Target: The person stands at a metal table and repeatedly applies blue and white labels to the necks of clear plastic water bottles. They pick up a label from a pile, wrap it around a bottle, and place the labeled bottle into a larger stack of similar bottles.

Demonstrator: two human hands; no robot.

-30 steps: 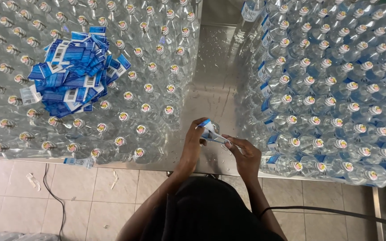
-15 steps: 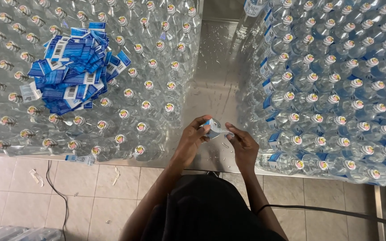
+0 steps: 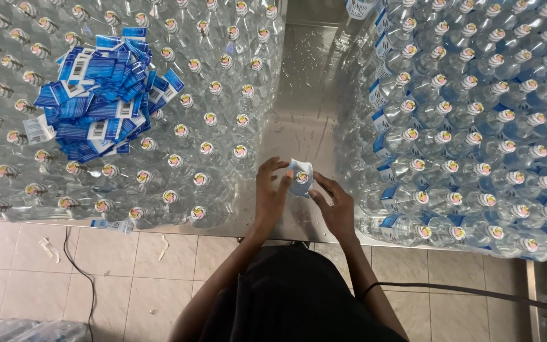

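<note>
While the head camera is looking straight down, a loose heap of blue-and-white paper bottle labels (image 3: 99, 95) is lying at ten o'clock on top of the unlabelled clear plastic water bottles (image 3: 178, 145), which are filling the left half of the brushed steel table (image 3: 302, 101). At seven o'clock, beige floor tiles (image 3: 109, 278) are showing below the table edge, with a thin black cable (image 3: 77, 272) trailing across them. Just below centre, the left hand (image 3: 270, 193) is pressing its fingers, curled together, against the left side of a single clear plastic bottle with a blue-and-white label (image 3: 300, 177), which is standing on the bare steel strip between the two bottle groups. At its five o'clock, the right hand (image 3: 333, 209) is touching the same bottle, fingertips closed on the label's right edge. From two to four o'clock, labelled clear bottles with blue-and-white bands (image 3: 476, 126) are standing packed in rows, well apart from the label heap.
</note>
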